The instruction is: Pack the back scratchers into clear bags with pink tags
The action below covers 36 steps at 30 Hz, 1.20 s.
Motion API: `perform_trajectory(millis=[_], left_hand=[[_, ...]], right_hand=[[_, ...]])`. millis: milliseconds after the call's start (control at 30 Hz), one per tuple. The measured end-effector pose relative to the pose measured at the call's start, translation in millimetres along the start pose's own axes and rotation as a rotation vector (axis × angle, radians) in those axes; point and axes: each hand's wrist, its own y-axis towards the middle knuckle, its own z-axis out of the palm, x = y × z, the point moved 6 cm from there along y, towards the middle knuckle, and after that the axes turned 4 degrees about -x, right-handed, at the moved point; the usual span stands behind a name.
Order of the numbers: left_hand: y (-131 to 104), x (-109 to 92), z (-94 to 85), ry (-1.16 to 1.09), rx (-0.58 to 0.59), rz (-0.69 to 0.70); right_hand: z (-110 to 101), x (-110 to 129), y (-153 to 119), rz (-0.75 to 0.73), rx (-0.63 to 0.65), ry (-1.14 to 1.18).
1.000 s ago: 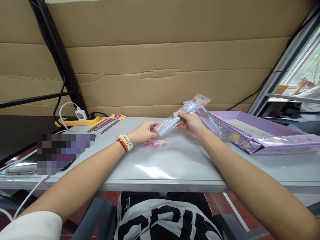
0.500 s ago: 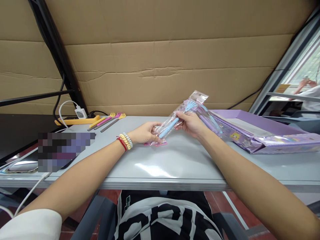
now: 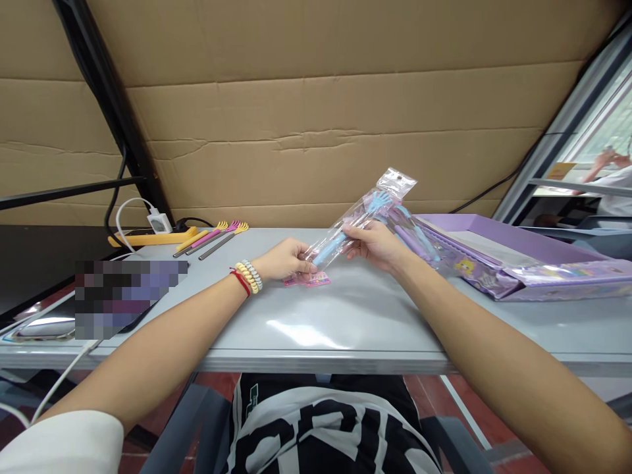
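Note:
A clear plastic bag (image 3: 396, 182) holds a light-blue back scratcher (image 3: 330, 250), its claw end pointing up and to the right. My left hand (image 3: 284, 260) pinches the lower end of the bag. My right hand (image 3: 376, 245) is closed round its middle, thumb on top. Small pink printed cards (image 3: 317, 280) show below the bag, beside my left fingers. Behind my right hand lie more bagged back scratchers (image 3: 412, 242), purple and blue, partly hidden. Several unwrapped back scratchers (image 3: 222, 240) with metal rods and yellow or pink ends lie at the left back.
A purple open box (image 3: 567, 289) stands on the grey table (image 3: 306, 316) at the right. Leftward are an orange power strip (image 3: 143, 238) with a white charger (image 3: 159, 222), cables and a blurred-out object (image 3: 131, 299). Cardboard (image 3: 320, 112) walls the back. A person (image 3: 612, 174) shows far right.
The bagged back scratcher has risen slightly, its top end now a little higher and further right. Both hands keep hold of it and have barely moved.

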Motion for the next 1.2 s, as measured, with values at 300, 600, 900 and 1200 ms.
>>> perform_trajectory(millis=[300,600,900,1200], left_hand=[[2,1,-3.8,-0.049,-0.089,-0.028],[-1,-5,-5.5,-0.392,0.067,0.071],[-3,-6,-1.5,-0.185,0.094,0.102],[-1,-6,-5.4,0.039,-0.02,0.124]], right_hand=[[9,-2,-3,0.004,0.052,-0.002],[-12,-2,5,-0.044,0.037,0.021],[-12,-2,4,-0.024,0.069,0.024],[2,-2,0,-0.005,0.131,0.018]])
